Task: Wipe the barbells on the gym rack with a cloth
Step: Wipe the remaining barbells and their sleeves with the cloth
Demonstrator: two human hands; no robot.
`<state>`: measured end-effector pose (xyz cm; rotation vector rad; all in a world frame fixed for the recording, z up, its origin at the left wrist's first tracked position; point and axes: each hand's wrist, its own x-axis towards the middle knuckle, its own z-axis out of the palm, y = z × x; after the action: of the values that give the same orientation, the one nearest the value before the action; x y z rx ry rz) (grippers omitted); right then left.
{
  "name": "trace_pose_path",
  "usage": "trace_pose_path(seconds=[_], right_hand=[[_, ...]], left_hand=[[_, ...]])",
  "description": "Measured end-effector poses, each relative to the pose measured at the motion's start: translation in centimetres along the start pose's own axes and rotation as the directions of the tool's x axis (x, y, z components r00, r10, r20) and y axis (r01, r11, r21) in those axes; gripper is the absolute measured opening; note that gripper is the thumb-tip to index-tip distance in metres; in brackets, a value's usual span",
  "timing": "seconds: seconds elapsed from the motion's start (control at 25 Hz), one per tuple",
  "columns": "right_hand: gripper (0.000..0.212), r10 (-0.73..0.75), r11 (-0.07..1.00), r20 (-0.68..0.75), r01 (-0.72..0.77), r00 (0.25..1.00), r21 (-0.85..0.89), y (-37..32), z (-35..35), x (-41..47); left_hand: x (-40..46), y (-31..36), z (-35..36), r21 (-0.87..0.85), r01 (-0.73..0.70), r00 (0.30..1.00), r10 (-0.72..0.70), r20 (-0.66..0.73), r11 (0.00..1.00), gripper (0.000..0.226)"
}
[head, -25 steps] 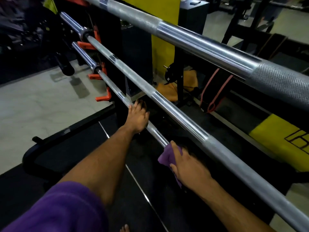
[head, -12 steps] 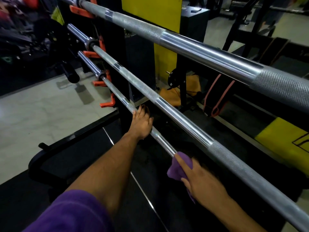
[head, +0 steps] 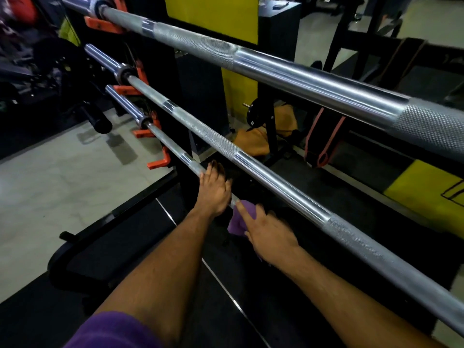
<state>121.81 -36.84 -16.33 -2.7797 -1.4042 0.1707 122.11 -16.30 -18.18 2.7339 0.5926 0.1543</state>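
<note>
Wiping the lowest barbell (head: 173, 146) well means the right hand (head: 270, 234), fingers curled around the purple cloth (head: 237, 223) on the shaft, keeps firm wraparound pressure while the left hand (head: 213, 189), draped over the bar just beside it, steadies it.

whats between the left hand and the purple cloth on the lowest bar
Head view: only a short bare stretch of the lowest barbell separates the left hand from the purple cloth gripped by the right hand.

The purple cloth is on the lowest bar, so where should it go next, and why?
Probably slide the purple cloth back right along the lowest barbell. The right hand has it beside the left hand gripping the bar, blocking leftward travel.
</note>
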Motion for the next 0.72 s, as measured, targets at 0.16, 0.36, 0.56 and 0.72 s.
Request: trace_pose_path(seconds=[0.16, 0.36, 0.56, 0.72], right_hand=[[0.07, -0.01, 0.998, 0.027, 0.008, 1.0, 0.069, 1.7, -0.4, -5.5], [0.05, 0.09, 0.965, 0.043, -0.098, 0.995, 0.244, 2.1, -3.4, -11.6], [0.034, 0.233, 0.93, -0.082, -0.197, 0.969, 0.311, 0.4, -5.9, -15.0], [0.041, 0.501, 0.638, -0.213, -0.192, 0.839, 0.746, -2.8, -3.8, -17.0]], left_hand=[[0.0, -0.1, -0.4, 0.009, -0.011, 0.999, 0.011, 0.044, 1.0, 0.061], [-0.1, 0.1, -1.8, 0.041, -0.036, 0.984, 0.028, 0.174, 0.999, 0.061], [-0.4, 0.6, -4.1, 0.065, -0.098, 0.934, 0.069, 0.351, 0.993, 0.059], [0.7, 0.4, -4.9, 0.226, -0.222, 0.875, 0.091, 0.476, 0.948, 0.063]])
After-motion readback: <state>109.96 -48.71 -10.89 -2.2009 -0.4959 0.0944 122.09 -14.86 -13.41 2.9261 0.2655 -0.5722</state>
